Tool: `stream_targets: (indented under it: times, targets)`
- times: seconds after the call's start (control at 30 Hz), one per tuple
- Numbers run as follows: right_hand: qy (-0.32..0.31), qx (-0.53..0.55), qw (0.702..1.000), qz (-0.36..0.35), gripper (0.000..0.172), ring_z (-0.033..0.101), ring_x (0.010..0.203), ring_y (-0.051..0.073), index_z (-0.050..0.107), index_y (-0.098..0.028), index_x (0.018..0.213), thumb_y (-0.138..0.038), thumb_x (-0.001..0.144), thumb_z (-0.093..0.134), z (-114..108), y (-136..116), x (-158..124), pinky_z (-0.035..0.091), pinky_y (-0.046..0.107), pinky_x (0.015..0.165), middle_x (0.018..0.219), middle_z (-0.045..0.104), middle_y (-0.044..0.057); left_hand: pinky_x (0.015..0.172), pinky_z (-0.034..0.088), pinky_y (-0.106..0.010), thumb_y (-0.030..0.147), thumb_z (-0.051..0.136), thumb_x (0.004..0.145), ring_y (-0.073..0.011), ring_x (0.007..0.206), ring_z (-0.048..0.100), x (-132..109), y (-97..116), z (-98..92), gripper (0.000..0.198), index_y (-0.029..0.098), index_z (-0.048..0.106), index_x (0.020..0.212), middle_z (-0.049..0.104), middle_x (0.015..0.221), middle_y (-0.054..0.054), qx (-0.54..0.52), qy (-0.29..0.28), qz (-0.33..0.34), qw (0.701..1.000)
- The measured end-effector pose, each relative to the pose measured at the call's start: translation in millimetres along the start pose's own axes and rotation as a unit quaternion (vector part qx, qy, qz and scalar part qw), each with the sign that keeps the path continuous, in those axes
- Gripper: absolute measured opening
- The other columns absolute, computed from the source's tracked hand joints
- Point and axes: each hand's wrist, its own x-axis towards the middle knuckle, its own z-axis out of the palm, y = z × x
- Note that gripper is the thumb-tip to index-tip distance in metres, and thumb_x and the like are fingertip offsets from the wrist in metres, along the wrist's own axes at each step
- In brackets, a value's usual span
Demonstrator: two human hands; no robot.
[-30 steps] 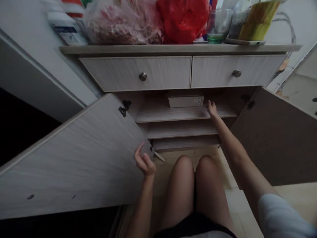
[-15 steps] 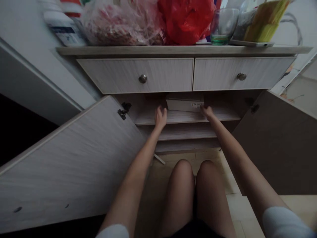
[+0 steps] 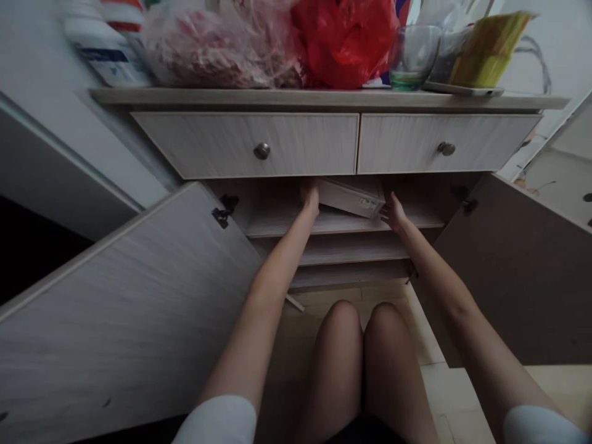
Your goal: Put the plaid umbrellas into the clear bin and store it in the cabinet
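Observation:
A pale, shoebox-like cardboard box (image 3: 348, 196) with a small label near its right end sits in the upper compartment of an open cabinet. It lies aslant, its right end nearer to me and lower in the picture. My left hand (image 3: 311, 194) is closed around the box's left end, its fingertips partly hidden. At the right end is my right hand (image 3: 393, 213), fingers spread and thumb up, close against the corner; whether it touches the box I cannot tell.
Open cabinet doors flank my arms, the left door (image 3: 139, 308) and the right door (image 3: 518, 271). Lower shelves (image 3: 351, 248) lie below the box. Two closed drawers (image 3: 296, 145) are above. On top stand bottles, plastic bags (image 3: 345, 43) and a glass (image 3: 415, 58).
The box has turned aslant, its right end coming toward me. My left hand has moved in onto its left end. My right hand has loosened, its fingers now spread.

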Motion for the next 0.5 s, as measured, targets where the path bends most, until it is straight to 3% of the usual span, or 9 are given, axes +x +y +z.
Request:
stream_targets:
  times: [0.1, 0.2, 0.37, 0.5]
  targets:
    - [0.030, 0.065, 0.997, 0.041, 0.058, 0.065, 0.095, 0.027, 0.057, -0.024, 0.097, -0.078, 0.090, 0.036, -8, 9, -21, 0.057, 0.046, 0.087, 0.091, 0.064, 0.010, 0.117, 0.035, -0.039, 0.033, 0.067, 0.088, -0.0251, 0.133, 0.052, -6, 16, 5.8, 0.032, 0.017, 0.066, 0.116, 0.062, 0.134, -0.016, -0.002, 0.007, 0.029, 1.000]
    - [0.058, 0.083, 0.993, 0.052, 0.054, 0.065, 0.086, 0.024, 0.056, -0.027, 0.099, -0.075, 0.091, 0.034, -17, 16, -38, 0.059, 0.041, 0.077, 0.085, 0.063, 0.007, 0.118, 0.034, -0.038, 0.031, 0.070, 0.086, -0.0256, 0.133, 0.052, -24, 27, 7.8, 0.026, 0.019, 0.070, 0.109, 0.061, 0.132, -0.014, 0.004, -0.004, 0.054, 0.999]
    - [0.057, 0.022, 0.993, 0.101, 0.053, 0.064, 0.078, 0.024, 0.060, -0.026, 0.105, -0.068, 0.092, 0.029, -33, 22, -54, 0.057, 0.041, 0.073, 0.076, 0.062, 0.006, 0.118, 0.032, -0.046, 0.040, 0.075, 0.083, -0.0295, 0.136, 0.048, -74, 41, 8.3, 0.036, 0.021, 0.069, 0.113, 0.056, 0.135, -0.015, 0.040, 0.025, 0.082, 0.996]
    - [0.016, 0.029, 0.997, 0.076, 0.047, 0.064, 0.079, 0.026, 0.062, -0.027, 0.094, -0.064, 0.088, 0.034, -48, 25, -63, 0.057, 0.042, 0.073, 0.071, 0.064, 0.005, 0.121, 0.027, -0.052, 0.047, 0.076, 0.082, -0.0322, 0.144, 0.040, -121, 57, 7.1, 0.043, 0.025, 0.065, 0.117, 0.049, 0.145, -0.015, 0.066, 0.064, 0.116, 0.989]
